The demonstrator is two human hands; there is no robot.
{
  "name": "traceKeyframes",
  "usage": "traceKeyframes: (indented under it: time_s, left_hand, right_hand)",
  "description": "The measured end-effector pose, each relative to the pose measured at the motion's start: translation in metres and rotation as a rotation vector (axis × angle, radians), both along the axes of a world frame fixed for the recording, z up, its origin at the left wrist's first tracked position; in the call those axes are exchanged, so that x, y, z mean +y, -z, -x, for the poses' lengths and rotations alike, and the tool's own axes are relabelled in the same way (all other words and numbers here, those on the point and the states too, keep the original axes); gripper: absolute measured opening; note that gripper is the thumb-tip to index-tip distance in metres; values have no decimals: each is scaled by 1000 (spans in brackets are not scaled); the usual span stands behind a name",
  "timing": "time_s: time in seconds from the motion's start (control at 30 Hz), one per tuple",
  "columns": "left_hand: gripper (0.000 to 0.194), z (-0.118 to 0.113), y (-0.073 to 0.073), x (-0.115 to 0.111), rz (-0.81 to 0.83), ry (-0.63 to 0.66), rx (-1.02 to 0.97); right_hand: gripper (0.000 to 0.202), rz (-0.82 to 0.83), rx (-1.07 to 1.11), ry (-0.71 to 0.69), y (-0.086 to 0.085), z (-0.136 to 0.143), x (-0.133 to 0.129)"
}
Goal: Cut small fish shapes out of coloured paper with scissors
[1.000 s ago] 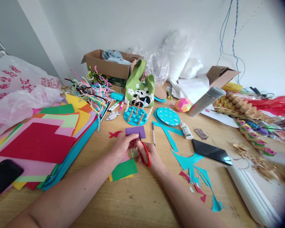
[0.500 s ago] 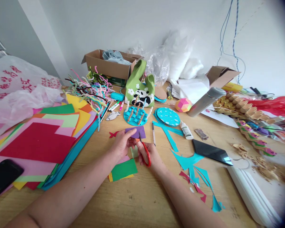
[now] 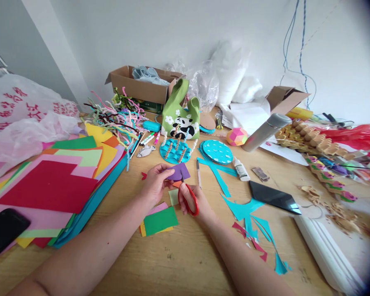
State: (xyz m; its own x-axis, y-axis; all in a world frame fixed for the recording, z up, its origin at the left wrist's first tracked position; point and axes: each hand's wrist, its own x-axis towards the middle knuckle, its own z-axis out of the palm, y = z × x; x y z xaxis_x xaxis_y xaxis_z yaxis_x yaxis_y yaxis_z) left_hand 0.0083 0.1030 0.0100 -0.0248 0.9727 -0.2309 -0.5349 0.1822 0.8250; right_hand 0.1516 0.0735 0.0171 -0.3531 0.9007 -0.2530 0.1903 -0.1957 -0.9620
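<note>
Between thumb and fingers, my left hand [image 3: 156, 181] pinches a purple paper piece [image 3: 179, 171] by its left side. My right hand [image 3: 193, 200] grips red-handled scissors [image 3: 196, 205], whose blades meet the lower edge of the purple paper. Just beneath that paper an orange scrap [image 3: 176, 184] shows in part. Below my hands lie a pale green piece [image 3: 173, 196] and a green rectangle [image 3: 160, 221] over yellow and pink ones. A red paper shape [image 3: 144, 176] peeks out left of my left hand, partly hidden by it.
Stacked coloured sheets [image 3: 49, 181] fill the left side, with a black phone [image 3: 8, 230] on them. Ahead stand a blue woven disc [image 3: 176, 150], blue round discs [image 3: 217, 152] and a panda bag [image 3: 181, 119]. Rightward are a glue bottle [image 3: 241, 169], a grey flask [image 3: 267, 133] and blue offcuts [image 3: 246, 209].
The scissors have turned, showing more of their red handle loops. The purple paper has tilted, its right end rising slightly, and a cut line shows in it above the blades.
</note>
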Motion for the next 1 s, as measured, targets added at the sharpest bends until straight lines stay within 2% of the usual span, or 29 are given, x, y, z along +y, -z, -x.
traceKeyframes:
  time_s: [0.53,0.77,1.0]
  left_hand:
    - [27,-1,-10,-4,-43,103,31]
    - [30,-1,-8,-5,-73,169,66]
    - [22,-3,-8,-5,-33,87,115]
  right_hand:
    - [65,8,95,-38,4,-4,3]
    - [66,7,98,-48,0,-7,3]
    - [68,-22,71,-101,0,-8,4]
